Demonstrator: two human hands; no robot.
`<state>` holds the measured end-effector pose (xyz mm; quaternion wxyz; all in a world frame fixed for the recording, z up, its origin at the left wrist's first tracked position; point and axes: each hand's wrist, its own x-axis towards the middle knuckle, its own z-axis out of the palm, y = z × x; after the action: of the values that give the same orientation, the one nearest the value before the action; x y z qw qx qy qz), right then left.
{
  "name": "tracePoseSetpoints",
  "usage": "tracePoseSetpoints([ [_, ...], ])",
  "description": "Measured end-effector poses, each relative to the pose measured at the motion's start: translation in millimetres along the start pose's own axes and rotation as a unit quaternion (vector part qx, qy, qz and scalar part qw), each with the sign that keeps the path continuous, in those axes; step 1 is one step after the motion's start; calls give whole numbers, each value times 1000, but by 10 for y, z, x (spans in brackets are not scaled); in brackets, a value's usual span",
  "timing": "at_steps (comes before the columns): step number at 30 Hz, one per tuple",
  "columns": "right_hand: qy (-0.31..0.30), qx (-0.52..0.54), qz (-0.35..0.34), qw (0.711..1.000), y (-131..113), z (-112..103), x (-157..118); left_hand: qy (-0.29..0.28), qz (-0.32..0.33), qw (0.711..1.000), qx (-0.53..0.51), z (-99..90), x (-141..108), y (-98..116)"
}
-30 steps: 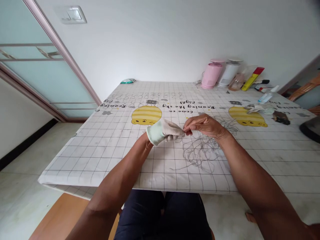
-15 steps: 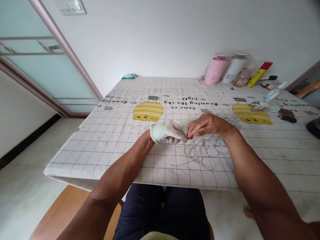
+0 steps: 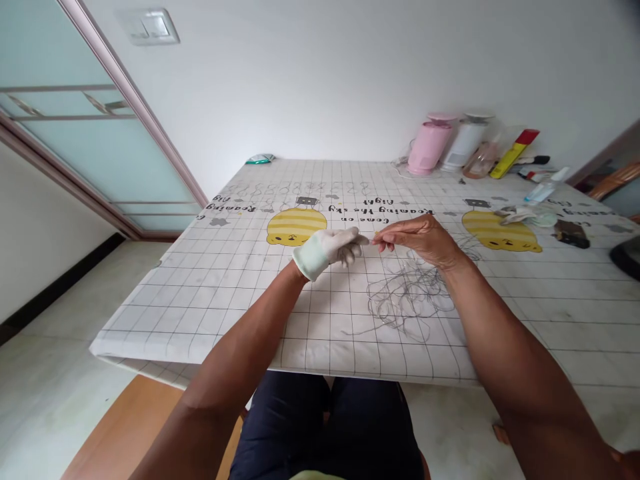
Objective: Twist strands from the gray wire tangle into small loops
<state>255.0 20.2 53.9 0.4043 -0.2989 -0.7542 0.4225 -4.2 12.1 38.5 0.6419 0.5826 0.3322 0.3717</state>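
Grey tangled wire (image 3: 407, 293) lies at lower centre on the gridded oilcloth (image 3: 200, 320), light and springy, best taken by a free end; the bare right hand (image 3: 417, 240) seemingly pinches a thin strand (image 3: 373, 239), while the gloved left hand (image 3: 327, 252) has its fingers loosely curled, its grip unclear.

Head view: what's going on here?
A person sits at a grid-printed table with both hands raised above it. The bare right hand pinches a thin strand, too fine to identify, close to the fingertips of the white-gloved left hand. Below the right hand, a loose tangle of grey wire or thread lies on the table. Bottles and a pink container stand at the far edge.
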Motion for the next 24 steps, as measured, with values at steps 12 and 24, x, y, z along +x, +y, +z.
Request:
tracePoseSetpoints([
  [12,115,8,9,993,170,119,72,242,137,886,371,229,95,-96],
  [24,94,-5,16,995,113,314,77,285,140,834,452,198,153,-239],
])
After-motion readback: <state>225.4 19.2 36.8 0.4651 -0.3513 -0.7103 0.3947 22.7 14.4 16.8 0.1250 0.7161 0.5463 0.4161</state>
